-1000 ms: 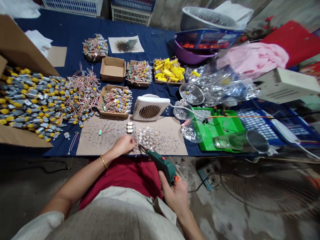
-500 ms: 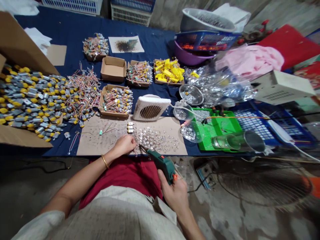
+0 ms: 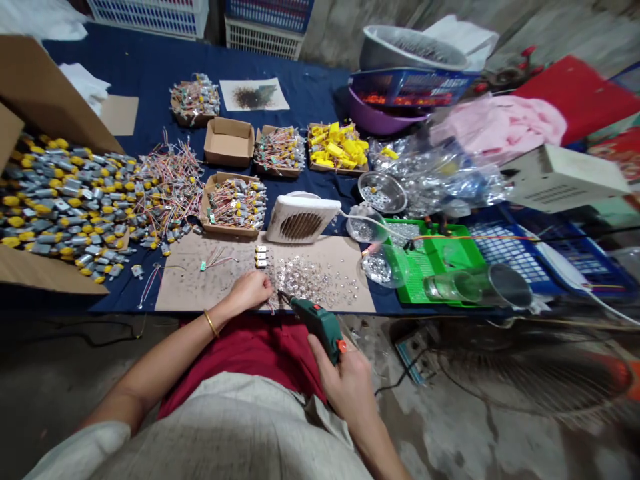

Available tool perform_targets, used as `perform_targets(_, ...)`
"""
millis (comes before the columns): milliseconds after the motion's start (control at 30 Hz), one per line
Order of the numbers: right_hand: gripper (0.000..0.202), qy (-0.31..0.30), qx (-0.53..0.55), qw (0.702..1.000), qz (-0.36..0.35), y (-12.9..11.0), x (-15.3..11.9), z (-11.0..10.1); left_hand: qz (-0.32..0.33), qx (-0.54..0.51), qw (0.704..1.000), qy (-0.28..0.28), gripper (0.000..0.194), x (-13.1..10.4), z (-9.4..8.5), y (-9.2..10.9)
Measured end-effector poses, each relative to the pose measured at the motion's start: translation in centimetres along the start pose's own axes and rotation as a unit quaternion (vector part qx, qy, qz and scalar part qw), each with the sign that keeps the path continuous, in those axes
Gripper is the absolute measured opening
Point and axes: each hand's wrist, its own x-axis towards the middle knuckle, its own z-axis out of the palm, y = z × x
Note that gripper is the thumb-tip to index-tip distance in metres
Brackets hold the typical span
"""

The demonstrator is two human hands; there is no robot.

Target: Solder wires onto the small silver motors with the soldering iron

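My right hand (image 3: 347, 380) is wrapped round the handle of a green electric tool (image 3: 320, 323), whose dark tip points left, close to my left fingers. Over the cardboard sheet (image 3: 183, 287), my left hand (image 3: 253, 290) is closed in a pinch; what it holds is too small to make out, though thin wires show below it. Three small motors (image 3: 261, 257) stand in a column just beyond that hand. Many tiny metal pieces (image 3: 305, 280) lie scattered to its right. A small green board with wires (image 3: 203, 265) rests on the left of the cardboard.
A white-framed vent (image 3: 303, 219) stands behind the cardboard. Motors (image 3: 65, 200) fill an open carton at left. Small boxes hold wired motors (image 3: 237, 203) and yellow parts (image 3: 340, 145). At right are a green tray (image 3: 413, 267), bowls and a cable; a fan (image 3: 535, 373) is below.
The green tool and my right hand have shifted slightly left, with the tool's body a little higher. My left hand stays closed in nearly the same place.
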Motion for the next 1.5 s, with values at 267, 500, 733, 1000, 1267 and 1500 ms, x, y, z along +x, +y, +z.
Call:
perform_targets(267, 0.038, 0.032, 0.019, 0.998, 0.055, 0.4, -0.9, -0.5, -0.001, -0.002, 1.000, -0.008, 0.020, 0.2, 0.0, -0.2)
perform_targets(500, 0.050, 0.069, 0.026, 0.987, 0.144, 1.8, -1.8, -1.4, -0.006, -0.005, 1.000, -0.003, 0.020, 0.3, 0.1, -0.4)
perform_targets(733, 0.045, 0.047, 0.056, 0.989, 0.130, 2.2, -1.8, -1.5, -0.008, -0.009, 1.000, 0.007, 0.021, 0.2, 0.3, -0.3)
perform_targets(1000, 0.026, 0.032, 0.057, 0.998, 0.014, 1.5, -2.1, -0.3, -0.008, -0.013, 1.000, 0.012, 0.021, 0.0, 0.3, -0.2)
perform_targets(1267, 0.027, 0.033, 0.024, 0.999, 0.003, 1.2, -1.4, 0.4, 0.002, -0.010, 1.000, 0.005, 0.021, 0.1, 0.2, -0.2)
perform_targets(1500, 0.024, 0.028, 0.021, 0.999, -0.021, 0.8, -0.9, 0.6, -0.015, -0.018, 1.000, 0.000, 0.020, 0.1, 0.0, -0.2)
